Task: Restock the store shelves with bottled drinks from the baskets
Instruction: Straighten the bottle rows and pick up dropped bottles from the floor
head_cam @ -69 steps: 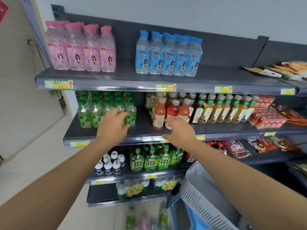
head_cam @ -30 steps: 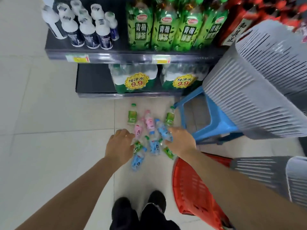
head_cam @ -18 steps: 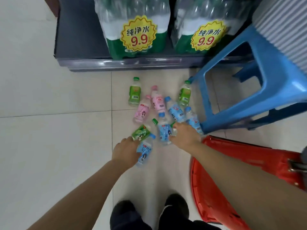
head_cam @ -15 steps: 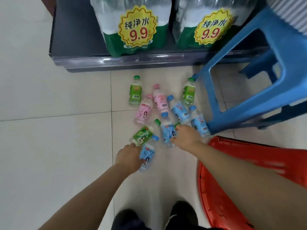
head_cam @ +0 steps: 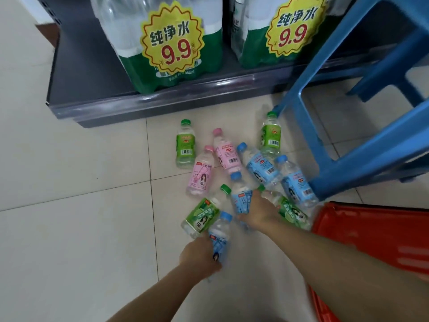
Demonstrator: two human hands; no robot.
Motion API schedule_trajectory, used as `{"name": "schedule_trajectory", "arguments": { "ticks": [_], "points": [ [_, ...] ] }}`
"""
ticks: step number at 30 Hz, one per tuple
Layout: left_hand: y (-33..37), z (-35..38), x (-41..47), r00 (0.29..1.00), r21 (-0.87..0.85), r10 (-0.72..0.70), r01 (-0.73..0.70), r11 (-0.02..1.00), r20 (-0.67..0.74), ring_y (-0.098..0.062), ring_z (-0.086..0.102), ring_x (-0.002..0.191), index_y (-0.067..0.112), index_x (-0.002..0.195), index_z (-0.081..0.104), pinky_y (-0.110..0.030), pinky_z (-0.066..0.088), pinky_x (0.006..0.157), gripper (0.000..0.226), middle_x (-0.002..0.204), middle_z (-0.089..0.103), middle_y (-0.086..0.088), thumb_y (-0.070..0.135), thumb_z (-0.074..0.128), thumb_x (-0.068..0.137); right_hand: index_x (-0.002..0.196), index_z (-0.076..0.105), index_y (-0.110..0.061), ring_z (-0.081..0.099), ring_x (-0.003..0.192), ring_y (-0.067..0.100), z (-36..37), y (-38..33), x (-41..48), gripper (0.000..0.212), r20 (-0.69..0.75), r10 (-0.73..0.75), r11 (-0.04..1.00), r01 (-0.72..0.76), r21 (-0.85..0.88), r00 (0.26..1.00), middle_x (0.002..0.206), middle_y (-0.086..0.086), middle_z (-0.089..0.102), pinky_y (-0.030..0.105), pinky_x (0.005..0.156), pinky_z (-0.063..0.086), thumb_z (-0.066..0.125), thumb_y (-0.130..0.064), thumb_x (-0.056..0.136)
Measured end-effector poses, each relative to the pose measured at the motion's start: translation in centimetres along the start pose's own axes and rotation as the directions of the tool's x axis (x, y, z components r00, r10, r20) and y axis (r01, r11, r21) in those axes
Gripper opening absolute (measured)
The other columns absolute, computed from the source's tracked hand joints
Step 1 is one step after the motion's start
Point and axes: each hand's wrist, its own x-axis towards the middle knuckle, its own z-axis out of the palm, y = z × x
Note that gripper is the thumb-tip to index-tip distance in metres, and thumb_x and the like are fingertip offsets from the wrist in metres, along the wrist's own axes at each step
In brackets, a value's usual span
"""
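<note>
Several small bottles lie scattered on the tiled floor in front of the bottom shelf (head_cam: 97, 105). My left hand (head_cam: 199, 259) grips the nearest blue-capped bottle (head_cam: 220, 231) by its lower body. My right hand (head_cam: 257, 209) closes over another blue-labelled bottle (head_cam: 241, 194) in the middle of the pile. Next to them lie a green-labelled bottle (head_cam: 204, 213), two pink bottles (head_cam: 202, 175), two more blue bottles (head_cam: 260, 165) and further green ones (head_cam: 185, 145). One green bottle (head_cam: 293, 211) lies just right of my right hand.
A red basket (head_cam: 376, 231) lies on the floor at the right. A blue plastic stool (head_cam: 362, 145) stands over the right side of the pile. Two shrink-wrapped water packs (head_cam: 167, 43) with yellow 9.9 tags sit on the bottom shelf.
My view dropped from the upper shelves to the floor and came closer. Both hands reached down into the bottle pile; the left took hold of a blue bottle, the right settled onto another.
</note>
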Motion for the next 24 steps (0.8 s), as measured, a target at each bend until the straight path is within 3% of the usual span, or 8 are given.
{"name": "schedule_trajectory", "arguments": {
  "ticks": [3,7,10,13,15,17,20,24],
  "points": [
    [-0.2,-0.9,0.5,0.999,-0.094,0.021,-0.018,0.995,0.033,-0.021,0.058,0.113,0.02,0.133,0.038,-0.029,0.049,0.091,0.077,0.123,0.061,-0.001,0.041,0.078,0.07,0.13,0.035,-0.013,0.059,0.109,0.027,0.0,-0.3,0.6,0.076,0.086,0.05,0.996,-0.056,0.069,0.995,0.118,0.008,0.058,0.034,0.088,0.05,0.081,-0.031,0.071],
    [-0.5,-2.5,0.9,0.994,-0.302,0.033,-0.001,0.953,0.1,-0.017,0.062,0.103,0.022,0.118,0.054,-0.032,0.052,0.092,0.068,0.112,0.065,0.001,0.038,0.084,0.059,0.118,0.051,-0.008,0.064,0.09,0.023,-1.1,-0.5,-0.1,0.061,0.278,0.109,0.905,-0.21,0.37,0.955,0.101,0.008,0.062,0.031,0.071,0.054,0.082,-0.014,0.066],
    [-0.3,-4.2,-0.6,0.99,-0.477,0.076,-0.011,0.879,0.116,-0.016,0.066,0.096,0.023,0.112,0.059,-0.037,0.056,0.089,0.067,0.104,0.069,0.002,0.033,0.085,0.051,0.111,0.057,-0.007,0.067,0.08,0.023,-3.0,-0.6,-2.1,0.047,0.362,0.095,0.838,-0.271,0.474,0.927,0.1,0.013,0.066,0.029,0.057,0.055,0.079,-0.007,0.069],
    [0.8,-7.1,-4.2,0.983,-0.664,0.14,-0.026,0.747,0.119,-0.015,0.069,0.093,0.021,0.112,0.058,-0.038,0.058,0.085,0.058,0.103,0.071,0.001,0.011,0.086,0.062,0.096,0.059,-0.012,0.066,0.074,0.016,-5.8,-1.4,-5.9,0.032,0.38,0.038,0.783,-0.264,0.563,0.924,0.089,0.007,0.067,0.024,0.054,0.052,0.075,0.003,0.072],
    [1.9,-9.7,-7.6,0.979,-0.743,0.192,-0.073,0.665,0.075,-0.01,0.071,0.084,0.012,0.118,0.056,-0.031,0.06,0.069,0.058,0.1,0.071,-0.003,-0.001,0.082,0.067,0.098,0.062,-0.012,0.068,0.078,0.016,-7.9,-2.5,-9.0,0.034,0.397,-0.01,0.764,-0.248,0.595,0.918,0.09,0.005,0.071,0.026,0.063,0.057,0.075,0.005,0.071],
    [3.2,-12.7,-11.7,0.974,-0.792,0.223,-0.107,0.601,0.038,-0.001,0.068,0.068,0.008,0.119,0.052,-0.015,0.051,0.049,0.056,0.094,0.068,-0.001,-0.009,0.076,0.072,0.106,0.064,-0.012,0.07,0.089,0.02,-10.4,-3.8,-12.2,0.043,0.39,-0.052,0.756,-0.219,0.616,0.919,0.098,0.005,0.074,0.035,0.078,0.058,0.077,0.004,0.069],
    [4.7,-17.6,-17.8,0.952,-0.823,0.307,-0.158,0.546,0.021,-0.001,0.069,0.074,0.016,0.114,0.057,-0.013,0.049,0.052,0.05,0.091,0.072,0.004,-0.012,0.071,0.075,0.108,0.061,-0.014,0.071,0.093,0.02,-14.9,-6.0,-16.9,0.051,0.338,-0.099,0.704,-0.174,0.688,0.936,0.103,0.007,0.074,0.033,0.074,0.058,0.08,0.007,0.066],
    [5.7,-23.8,-25.3,0.941,-0.814,0.338,-0.218,0.539,-0.028,-0.001,0.07,0.075,0.021,0.108,0.06,-0.015,0.051,0.055,0.045,0.084,0.075,0.01,-0.01,0.07,0.078,0.116,0.06,-0.018,0.069,0.101,0.02,-21.6,-10.0,-23.1,0.064,0.261,-0.158,0.688,-0.084,0.721,0.952,0.108,0.003,0.073,0.042,0.091,0.055,0.091,-0.016,0.059]
  ]
}}
